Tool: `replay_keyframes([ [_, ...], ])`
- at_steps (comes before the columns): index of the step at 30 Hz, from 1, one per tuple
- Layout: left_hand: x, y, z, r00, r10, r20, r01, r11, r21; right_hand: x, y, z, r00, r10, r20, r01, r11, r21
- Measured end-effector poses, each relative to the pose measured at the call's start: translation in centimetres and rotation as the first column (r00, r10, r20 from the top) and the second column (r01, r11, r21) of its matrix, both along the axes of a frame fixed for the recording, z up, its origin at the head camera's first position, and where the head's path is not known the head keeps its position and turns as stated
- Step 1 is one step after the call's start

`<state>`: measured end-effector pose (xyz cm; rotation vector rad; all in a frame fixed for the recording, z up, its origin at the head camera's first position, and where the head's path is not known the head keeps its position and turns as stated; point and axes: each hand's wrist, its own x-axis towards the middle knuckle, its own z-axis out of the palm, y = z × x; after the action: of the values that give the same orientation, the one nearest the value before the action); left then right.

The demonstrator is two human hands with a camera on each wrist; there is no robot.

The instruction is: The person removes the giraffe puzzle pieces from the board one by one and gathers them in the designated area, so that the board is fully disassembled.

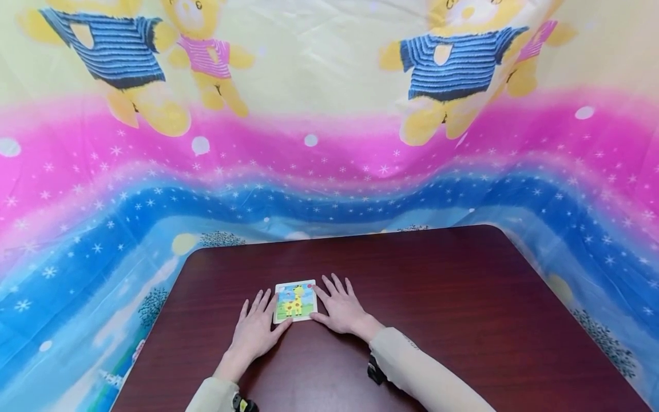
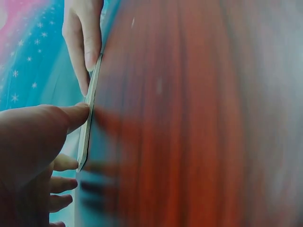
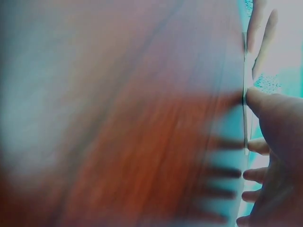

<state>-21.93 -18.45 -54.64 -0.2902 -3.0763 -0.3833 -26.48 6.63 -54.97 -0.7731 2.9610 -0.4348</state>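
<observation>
A small square picture board [image 1: 296, 301] with a yellow giraffe on it lies flat on the dark wooden table. At its left side is my left hand [image 1: 254, 332], fingers spread, with the thumb at the near edge and the index finger by the left edge. My right hand [image 1: 342, 309] flanks the other side, its thumb near the lower right corner and its index finger at the upper right. Seen edge-on in the left wrist view, the board [image 2: 84, 139] is thin, and my thumb touches it. The right wrist view shows my right thumb [image 3: 258, 100] against its edge.
The reddish-brown table [image 1: 437, 286] has rounded far corners. A printed curtain [image 1: 319, 160] with bears and snowflakes hangs behind the table and along both sides. Dark straps with devices [image 1: 376, 371] sit on both wrists.
</observation>
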Motion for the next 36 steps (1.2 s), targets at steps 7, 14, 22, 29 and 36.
replay_keyframes([
  [7, 0.4, 1.2, -0.2, 1.000, -0.002, -0.007, 0.003, 0.998, 0.055, 0.8, 1.2, 0.1, 1.000, -0.024, 0.009, 0.024, 1.000, -0.002],
  [14, 0.6, 1.6, -0.7, 1.000, 0.009, -0.012, -0.008, 0.995, 0.096, 1.3, 1.8, -0.1, 1.000, -0.023, 0.008, 0.024, 0.998, -0.062],
  [22, 0.8, 1.4, -1.0, 1.000, 0.026, -0.005, -0.025, 0.992, 0.123, -0.3, 0.1, 1.1, 0.999, -0.027, -0.031, 0.022, 0.989, -0.148],
  [29, 0.7, 1.4, -1.1, 1.000, 0.023, -0.001, -0.022, 0.992, 0.121, -2.2, -2.3, 1.5, 0.998, -0.026, -0.053, 0.015, 0.977, -0.212],
  [36, 0.6, 1.6, -1.1, 1.000, 0.013, 0.004, -0.013, 0.992, 0.126, -3.2, -3.8, 1.3, 1.000, -0.009, 0.005, 0.010, 0.972, -0.235],
])
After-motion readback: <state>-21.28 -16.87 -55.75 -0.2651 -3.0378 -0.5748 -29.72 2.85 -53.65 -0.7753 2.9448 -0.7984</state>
